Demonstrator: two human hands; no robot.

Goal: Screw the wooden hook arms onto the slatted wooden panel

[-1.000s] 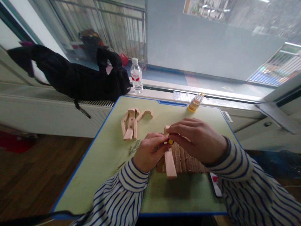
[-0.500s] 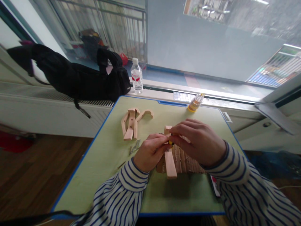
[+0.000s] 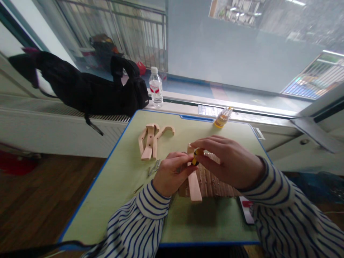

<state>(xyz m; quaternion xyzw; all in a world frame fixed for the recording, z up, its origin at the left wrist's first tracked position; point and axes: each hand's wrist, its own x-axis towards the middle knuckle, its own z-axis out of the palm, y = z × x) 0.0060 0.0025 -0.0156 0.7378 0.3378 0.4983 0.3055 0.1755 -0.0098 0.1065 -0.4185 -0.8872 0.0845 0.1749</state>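
Note:
A short yellow-and-black screwdriver [image 3: 195,161] stands over a pale wooden piece [image 3: 195,188]; its tip is hidden. My left hand [image 3: 172,172] pinches its lower part, fingers closed. Around its top, the thumb and fingertips of my right hand [image 3: 225,161] curl loosely, leaving more of the yellow handle in sight. The wooden piece lies across a brown ridged block [image 3: 212,182] dotted with small holes. Left of my left hand are several metal screws [image 3: 153,167]. Beyond them sit several curved wooden hooks [image 3: 149,141] with drilled holes.
The green table [image 3: 113,200] has a blue rim. At its far edge stands a glue bottle [image 3: 223,117] with amber contents. A water bottle [image 3: 156,87] and a black bag [image 3: 99,89] rest on the sill. Beside my right sleeve lies a phone-like flat object [image 3: 247,209].
My right hand has shifted slightly right and its fingers have loosened, uncovering more of the yellow handle. My left hand stays nearly in place.

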